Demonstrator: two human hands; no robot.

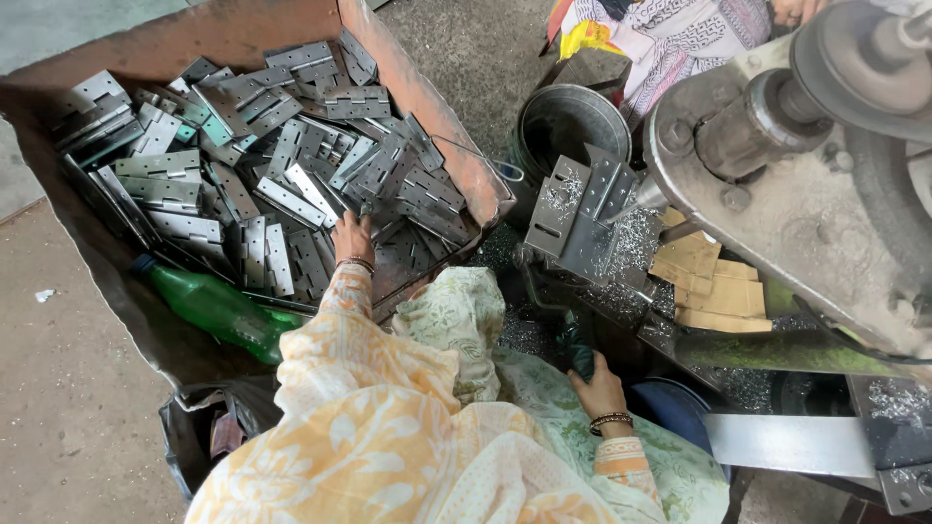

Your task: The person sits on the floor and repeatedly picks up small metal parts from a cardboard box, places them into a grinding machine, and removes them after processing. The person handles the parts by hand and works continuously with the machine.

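Head view: flat grey steel hinges (291, 165)

From my remote seat I see dull grey sheet-metal hinges (291, 175), smooth with a faint sheen, heaped in a rusty, rough-skinned metal crate (427, 107). My left hand (351, 238) lies on that cold steel. A glossy green plastic bottle (218, 309) leans beside it. My right hand (597, 388) rests on soft printed cotton cloth (456, 315), matt and creased. The grey cast-metal machine (806, 213) looks gritty, and bright metal shavings (636, 243) glitter over it. Matt brown cardboard pieces (714, 291) lie nearby.
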